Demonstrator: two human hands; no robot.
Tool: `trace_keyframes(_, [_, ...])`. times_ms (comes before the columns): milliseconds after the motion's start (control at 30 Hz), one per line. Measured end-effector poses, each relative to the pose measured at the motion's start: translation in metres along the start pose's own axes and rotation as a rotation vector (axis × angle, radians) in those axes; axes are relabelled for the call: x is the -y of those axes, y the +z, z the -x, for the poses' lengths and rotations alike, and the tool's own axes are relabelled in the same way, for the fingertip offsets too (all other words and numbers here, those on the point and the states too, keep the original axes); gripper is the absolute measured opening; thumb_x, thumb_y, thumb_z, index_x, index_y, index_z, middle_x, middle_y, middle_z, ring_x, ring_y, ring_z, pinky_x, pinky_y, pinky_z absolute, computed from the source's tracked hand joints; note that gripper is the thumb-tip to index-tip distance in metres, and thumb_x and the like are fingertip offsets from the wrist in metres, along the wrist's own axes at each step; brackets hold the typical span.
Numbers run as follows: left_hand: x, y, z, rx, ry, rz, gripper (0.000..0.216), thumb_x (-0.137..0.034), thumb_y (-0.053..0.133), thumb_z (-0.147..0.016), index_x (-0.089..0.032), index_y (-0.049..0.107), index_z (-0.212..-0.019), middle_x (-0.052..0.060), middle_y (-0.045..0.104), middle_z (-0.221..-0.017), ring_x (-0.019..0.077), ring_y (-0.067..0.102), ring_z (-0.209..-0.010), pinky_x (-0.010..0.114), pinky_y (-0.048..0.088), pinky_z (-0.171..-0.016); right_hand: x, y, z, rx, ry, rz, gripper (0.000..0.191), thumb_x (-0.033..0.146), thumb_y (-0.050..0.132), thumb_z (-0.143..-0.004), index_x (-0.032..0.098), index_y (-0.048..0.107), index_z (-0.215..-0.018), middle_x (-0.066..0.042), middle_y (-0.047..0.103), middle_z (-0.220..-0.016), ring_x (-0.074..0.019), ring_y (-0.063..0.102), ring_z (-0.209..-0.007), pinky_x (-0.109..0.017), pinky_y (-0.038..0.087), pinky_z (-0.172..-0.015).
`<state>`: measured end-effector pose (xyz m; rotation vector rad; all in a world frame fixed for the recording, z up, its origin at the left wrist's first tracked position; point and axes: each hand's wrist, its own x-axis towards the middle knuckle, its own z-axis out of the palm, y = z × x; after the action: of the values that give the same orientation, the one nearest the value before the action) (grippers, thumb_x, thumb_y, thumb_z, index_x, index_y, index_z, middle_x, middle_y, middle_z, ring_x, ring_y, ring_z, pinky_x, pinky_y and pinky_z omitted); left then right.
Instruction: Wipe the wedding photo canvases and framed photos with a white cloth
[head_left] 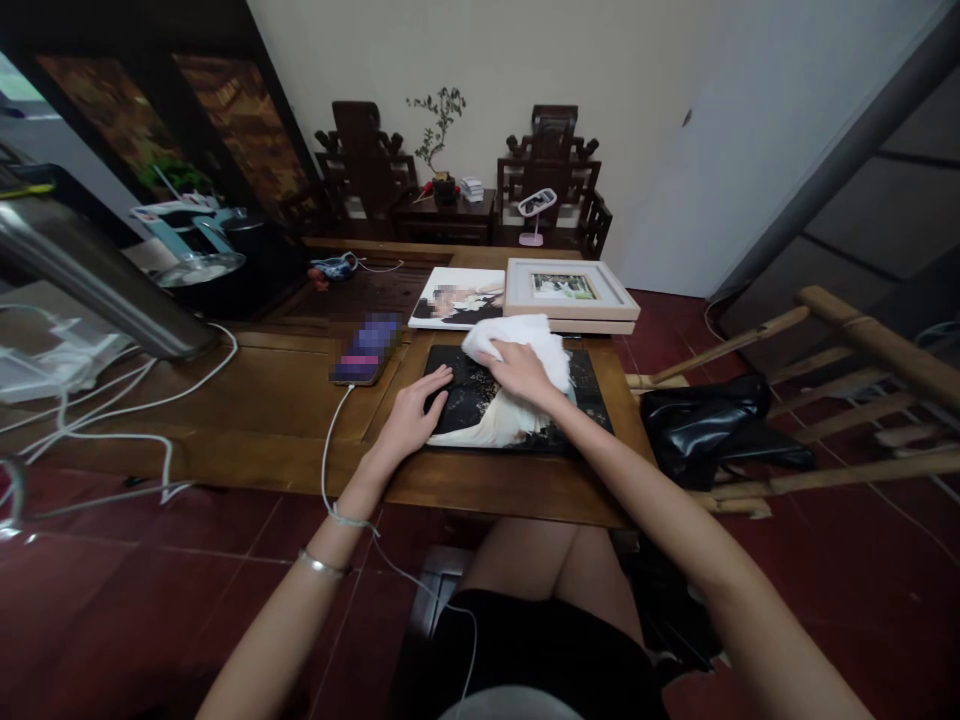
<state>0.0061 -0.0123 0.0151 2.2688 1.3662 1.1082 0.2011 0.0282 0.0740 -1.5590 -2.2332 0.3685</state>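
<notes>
A dark photo panel (487,428) with a pale dress printed on it lies flat on the wooden table (277,405) in front of me. My right hand (517,368) grips a white cloth (553,350) and presses it on the panel's upper middle. Part of the picture is hidden beneath the cloth and my forearm. At the panel's left edge rests my left hand (418,408), fingers stretched out and holding nothing. Just behind the panel are a white-edged photo print (459,298) and a light wooden picture frame (571,290).
A phone (365,350) on a white cable lies left of the panel. Farther left stand a large metal cylinder (97,270) and tangled white cables (112,435). A pink mirror (532,238) is beyond the frames. At right, a bamboo chair (810,400) holds a black bag (705,420).
</notes>
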Motion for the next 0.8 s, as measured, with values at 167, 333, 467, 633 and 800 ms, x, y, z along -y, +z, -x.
trace_keyframes(167, [0.003,0.001,0.001,-0.002,-0.018,0.001,0.033,-0.028,0.049,-0.089,-0.011,0.067,-0.111,0.014,0.062,-0.125,0.0257,0.056,-0.119,0.042,0.041,-0.105,0.035,0.022,-0.029,0.052,-0.13,-0.038,0.033,0.04,0.042,-0.094,0.021,0.062,-0.112,-0.008,0.065,-0.12,-0.027,0.056,-0.111,-0.043,0.032,-0.099])
trace_keyframes(333, [0.0,-0.001,0.001,0.002,-0.031,0.052,0.033,-0.027,0.049,-0.089,-0.013,0.066,-0.113,0.013,0.061,-0.126,0.0238,0.055,-0.12,0.04,0.039,-0.107,0.009,0.01,0.007,0.043,-0.19,0.014,0.036,0.041,0.035,-0.097,0.021,0.062,-0.109,-0.008,0.065,-0.119,-0.0251,0.056,-0.11,-0.044,0.03,-0.102])
trace_keyframes(467, [-0.001,-0.004,-0.001,-0.032,-0.078,0.193,0.034,-0.028,0.052,-0.088,-0.015,0.064,-0.117,0.012,0.062,-0.126,0.0234,0.054,-0.121,0.04,0.037,-0.107,-0.029,-0.012,0.061,-0.015,-0.151,0.114,0.033,0.036,0.037,-0.097,0.018,0.061,-0.112,-0.012,0.06,-0.126,-0.0262,0.049,-0.122,-0.05,0.022,-0.108])
trace_keyframes(633, [-0.014,-0.011,-0.002,-0.149,-0.157,0.476,0.039,-0.035,0.06,-0.084,-0.017,0.062,-0.118,0.012,0.058,-0.131,0.0248,0.051,-0.124,0.04,0.04,-0.105,-0.032,-0.019,0.118,-0.018,-0.19,0.232,0.045,0.054,0.053,-0.085,0.015,0.065,-0.104,-0.021,0.049,-0.137,-0.0327,0.035,-0.134,-0.059,0.02,-0.108])
trace_keyframes(800, [-0.059,-0.034,0.0,-0.28,-0.125,0.525,0.035,-0.038,0.058,-0.087,-0.017,0.064,-0.113,0.014,0.051,-0.137,0.0264,0.056,-0.119,0.043,0.041,-0.104,0.017,0.0,0.128,-0.109,-0.386,0.265,0.025,0.042,0.068,-0.077,0.022,0.067,-0.093,-0.008,0.04,-0.147,-0.036,0.029,-0.136,-0.065,0.022,-0.106])
